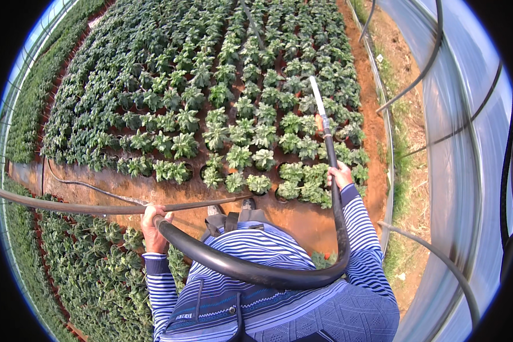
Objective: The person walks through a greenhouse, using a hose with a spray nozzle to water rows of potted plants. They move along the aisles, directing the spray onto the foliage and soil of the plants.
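My right hand (340,174) is closed around a thick black hose (256,273), below its fittings. At the hose's far end are a valve with an orange handle (319,123) and a straight white tube (316,95), pointing out over potted leafy plants (239,157). From there the hose bends back across my torso. My left hand (154,228) grips it at my left side, with the fingers next to a long brown pole (89,208). Whether those fingers also touch the pole, I cannot tell. No water is distinguishable at the tube's tip.
A wet earthen path (107,176) crosses at my feet, with a thinner hose length (94,188) on it. More plants (98,265) fill the lower left. At right stand curved greenhouse hoops (423,77) and plastic sheeting (449,179). Another pole (253,23) rises among the far rows.
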A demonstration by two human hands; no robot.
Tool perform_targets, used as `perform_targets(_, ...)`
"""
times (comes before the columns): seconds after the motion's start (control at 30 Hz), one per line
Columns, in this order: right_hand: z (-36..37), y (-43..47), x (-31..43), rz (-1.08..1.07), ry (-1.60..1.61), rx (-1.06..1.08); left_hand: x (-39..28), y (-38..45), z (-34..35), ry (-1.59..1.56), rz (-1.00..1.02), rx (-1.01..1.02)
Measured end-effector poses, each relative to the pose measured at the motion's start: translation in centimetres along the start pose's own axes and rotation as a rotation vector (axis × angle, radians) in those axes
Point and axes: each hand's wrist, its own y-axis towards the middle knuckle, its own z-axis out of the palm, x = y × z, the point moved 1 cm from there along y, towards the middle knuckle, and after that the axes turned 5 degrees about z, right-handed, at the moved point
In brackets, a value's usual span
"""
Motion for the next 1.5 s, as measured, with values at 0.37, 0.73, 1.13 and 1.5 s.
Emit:
perform_targets(0.37, 1.0, 3.8, 5.5, -0.147, -0.03, -0.007, -1.0, 0.3, 0.5, 0.051, 0.008, -0.045)
perform_targets(0.73, 1.8, 8.2, 11.2, -0.255, -0.086, -0.012, -0.4, 0.1, 0.9, 0.141, 0.019, -0.088)
perform_targets(1.13, 1.2, 13.5, 15.9, -0.366, -0.069, -0.124, -0.6, 0.2, 1.1, 0.247, -0.021, -0.087)
perform_targets(1.5, 3.0, 16.8, 17.8, -0.386, -0.079, -0.092, -0.1, 0.1, 1.3, 0.26, -0.046, -0.103)
